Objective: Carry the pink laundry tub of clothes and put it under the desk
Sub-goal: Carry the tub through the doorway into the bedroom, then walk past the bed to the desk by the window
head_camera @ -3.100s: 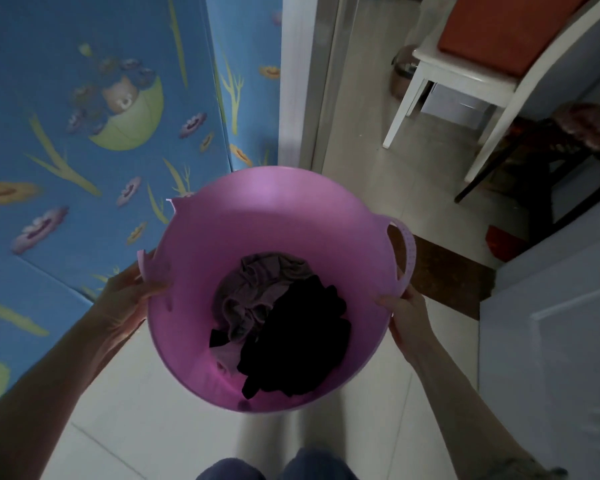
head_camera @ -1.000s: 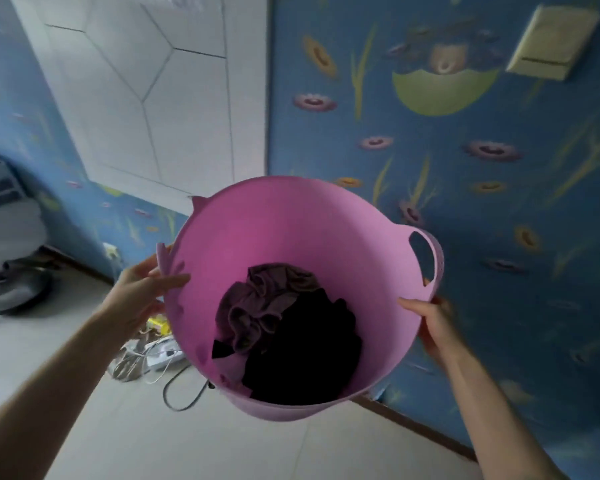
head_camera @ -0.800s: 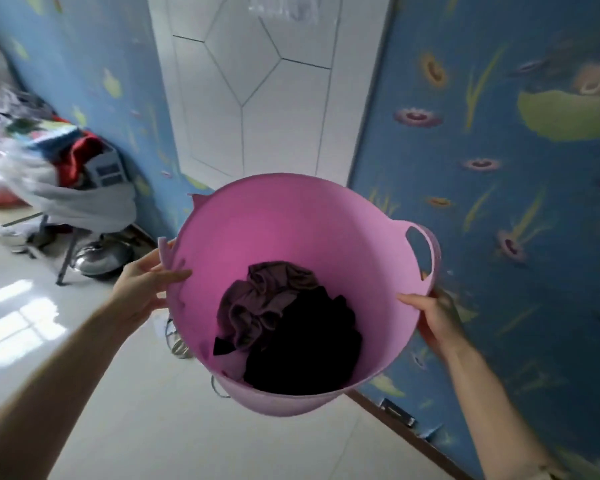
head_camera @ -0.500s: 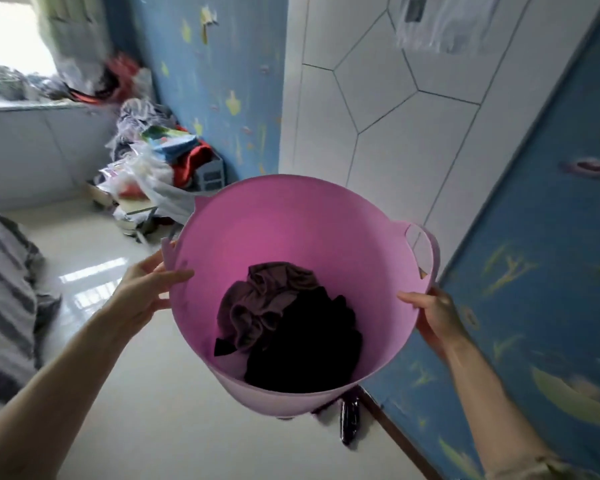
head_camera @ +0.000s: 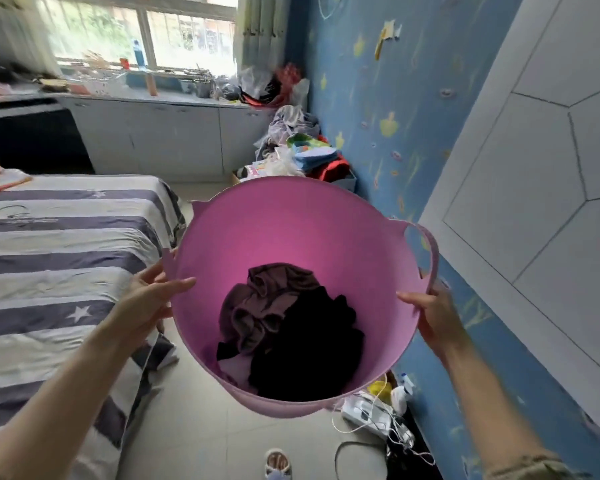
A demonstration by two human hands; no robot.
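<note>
Both hands carry the pink tub through a bedroom.
Left hand (head_camera: 148,299) and right hand (head_camera: 430,315) grip the rim of the tub (head_camera: 291,230), clothes (head_camera: 291,327) inside, held above the floor. View has swung from blue wall to bed (head_camera: 59,244) and window; no desk clearly visible yet.

striped bed (head_camera: 59,258) left | clothes pile (head_camera: 302,147) by blue wall (head_camera: 371,98) | window (head_camera: 142,29)
</note>
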